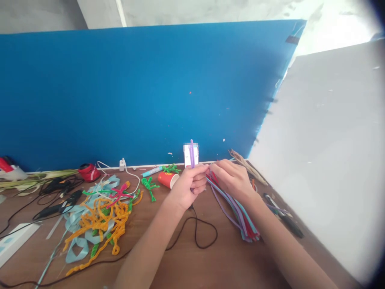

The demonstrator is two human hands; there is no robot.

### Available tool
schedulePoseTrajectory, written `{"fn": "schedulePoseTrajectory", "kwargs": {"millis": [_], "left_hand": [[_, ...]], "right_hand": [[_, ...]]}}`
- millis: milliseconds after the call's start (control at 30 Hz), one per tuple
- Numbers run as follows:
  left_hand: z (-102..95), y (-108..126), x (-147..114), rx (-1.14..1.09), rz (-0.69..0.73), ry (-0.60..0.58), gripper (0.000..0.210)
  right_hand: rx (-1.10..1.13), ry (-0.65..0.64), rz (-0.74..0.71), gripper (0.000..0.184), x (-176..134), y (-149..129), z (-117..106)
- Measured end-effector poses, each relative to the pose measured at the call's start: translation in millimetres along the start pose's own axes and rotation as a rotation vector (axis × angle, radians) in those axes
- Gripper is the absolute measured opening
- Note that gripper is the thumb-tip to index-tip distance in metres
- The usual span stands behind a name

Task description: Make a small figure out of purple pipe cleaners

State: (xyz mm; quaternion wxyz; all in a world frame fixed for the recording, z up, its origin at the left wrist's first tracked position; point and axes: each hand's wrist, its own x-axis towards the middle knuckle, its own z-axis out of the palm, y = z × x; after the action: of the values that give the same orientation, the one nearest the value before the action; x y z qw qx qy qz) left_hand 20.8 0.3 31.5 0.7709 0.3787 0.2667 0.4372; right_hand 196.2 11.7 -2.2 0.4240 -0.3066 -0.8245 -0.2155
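Note:
My left hand [188,188] is closed around a purple pipe cleaner [192,154], whose bent loop stands upright above the thumb. My right hand [231,178] comes in from the right with thumb and forefinger pinched, touching the left fingertips. What lies in that pinch is too small to make out. Below the right hand a bundle of pipe cleaners [243,220] in purple, light blue and red lies on the table, partly hidden by the hand and forearm. A lit phone [187,155] leans against the blue partition behind the purple loop.
Left on the brown table [192,265] lie tangled orange pipe cleaners [102,218], light-blue ribbon [76,253] and a green pipe-cleaner figure [148,186]. Nearby are a red paper cup [166,179], a marker [152,171], a black cable [197,241] and a power strip [18,241]. Pens [284,214] lie right.

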Motion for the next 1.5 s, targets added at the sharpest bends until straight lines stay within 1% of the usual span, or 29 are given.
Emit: {"fn": "schedulePoseTrajectory", "kwargs": {"millis": [67, 133, 200, 267, 300, 333, 400, 467, 533, 600, 667, 733, 800, 867, 933, 967, 1067, 1133, 1233, 1267, 1333, 1433, 1500], "left_hand": [[7.2, -2.2, -5.4, -0.067, 0.037, 0.048, 0.021], [11.3, -3.5, -10.3, -0.077, 0.099, 0.088, 0.021], [11.7, -4.1, -12.9, -0.062, 0.165, 0.105, 0.024], [9.7, -4.1, -13.3, -0.004, 0.214, 0.099, 0.027], [8.6, -3.8, -13.1, 0.050, 0.241, 0.099, 0.028], [7.8, -3.3, -13.0, 0.114, 0.270, 0.104, 0.028], [7.4, -1.3, -13.9, 0.275, 0.352, 0.133, 0.028], [8.7, 1.8, -16.7, 0.476, 0.453, 0.143, 0.027], [10.3, 5.2, -20.4, 0.662, 0.544, 0.134, 0.027], [10.7, 7.8, -23.2, 0.764, 0.607, 0.160, 0.026], [9.5, 9.0, -23.9, 0.748, 0.610, 0.211, 0.025], [7.1, 9.1, -22.8, 0.634, 0.517, 0.209, 0.027], [4.4, 9.1, -20.5, 0.470, 0.368, 0.154, 0.031], [1.9, 9.7, -17.6, 0.333, 0.252, 0.100, 0.033], [-0.1, 10.9, -14.9, 0.241, 0.185, 0.057, 0.033], [-0.8, 11.5, -13.9, 0.204, 0.159, 0.039, 0.032], [-1.4, 12.9, -13.3, 0.113, 0.105, 0.004, 0.028], [-0.3, 13.0, -15.4, 0.081, 0.083, -0.006, 0.027], [3.1, 11.5, -19.3, 0.080, 0.063, -0.039, 0.032], [4.1, 10.7, -19.8, 0.099, 0.087, -0.038, 0.033], [4.8, 8.8, -18.8, 0.176, 0.188, 0.001, 0.033], [2.1, 6.2, -13.6, 0.357, 0.372, 0.102, 0.031], [-0.9, 5.0, -9.9, 0.476, 0.451, 0.137, 0.031]], "right_hand": [[-0.036, 0.059, -0.029, 0.027, -1.6, -1.8, 0.4], [0.059, 0.148, -0.004, 0.030, 0.7, -9.9, 0.4], [0.247, 0.167, 0.081, 0.024, 6.3, -21.2, -1.3], [0.466, 0.181, 0.275, 0.016, 12.9, -30.9, -4.5], [0.573, 0.185, 0.377, 0.014, 15.9, -33.9, -6.3], [0.729, 0.166, 0.477, 0.012, 18.5, -35.5, -8.1], [0.996, 0.112, 0.646, 0.015, 22.3, -34.7, -11.4], [1.191, 0.058, 0.738, 0.021, 24.4, -31.1, -13.9], [1.261, 0.027, 0.754, 0.024, 25.3, -27.8, -15.4], [1.249, -0.009, 0.738, 0.023, 25.7, -26.2, -15.9], [1.168, -0.025, 0.680, 0.021, 25.9, -26.4, -15.6], [0.972, -0.030, 0.547, 0.018, 25.8, -26.8, -15.2], [0.669, -0.037, 0.343, 0.014, 25.2, -26.2, -15.2], [0.391, -0.043, 0.143, 0.015, 24.0, -24.4, -15.7], [0.210, -0.044, 0.030, 0.015, 22.7, -22.4, -16.7], [0.143, -0.049, 0.000, 0.014, 22.3, -21.7, -17.4], [0.049, -0.079, -0.031, 0.012, 21.6, -21.0, -20.8], [0.052, -0.087, -0.060, 0.012, 21.5, -21.5, -23.7], [0.063, -0.056, -0.092, 0.012, 21.5, -22.9, -27.5], [0.087, -0.041, -0.077, 0.012, 21.8, -23.6, -28.4], [0.189, -0.025, 0.003, 0.012, 23.4, -25.3, -29.4], [0.433, -0.067, 0.178, 0.019, 27.0, -27.8, -29.0], [0.520, -0.090, 0.271, 0.018, 28.4, -28.6, -27.2]]}}
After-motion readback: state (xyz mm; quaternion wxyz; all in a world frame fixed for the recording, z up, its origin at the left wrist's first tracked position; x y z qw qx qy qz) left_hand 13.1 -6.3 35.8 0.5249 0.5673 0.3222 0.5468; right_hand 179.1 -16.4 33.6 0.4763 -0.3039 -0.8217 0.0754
